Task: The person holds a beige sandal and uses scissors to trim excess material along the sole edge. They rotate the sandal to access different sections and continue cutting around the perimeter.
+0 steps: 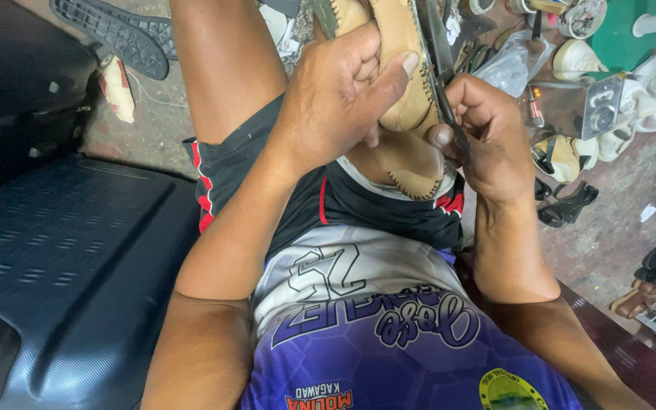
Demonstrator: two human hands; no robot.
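Tan shoe (400, 53) is pinned on the lap by the left hand (335, 99), fingers wrapped round it. Right hand (487, 133) is pinched shut on a dark tool (449, 114), probably an awl; short, controlled pushes along the stitch line are best.

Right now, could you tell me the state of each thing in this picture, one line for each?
Left hand: closed on the tan shoe, thumb pressed on its edge.
Right hand: pinched shut on a thin dark tool.
Tan shoe: held sole-side up over the lap, stitched along its rim.
Thin dark tool: tip against the shoe's edge.
Dark suitcase: shut, lying flat.
Black sole: loose on the floor.
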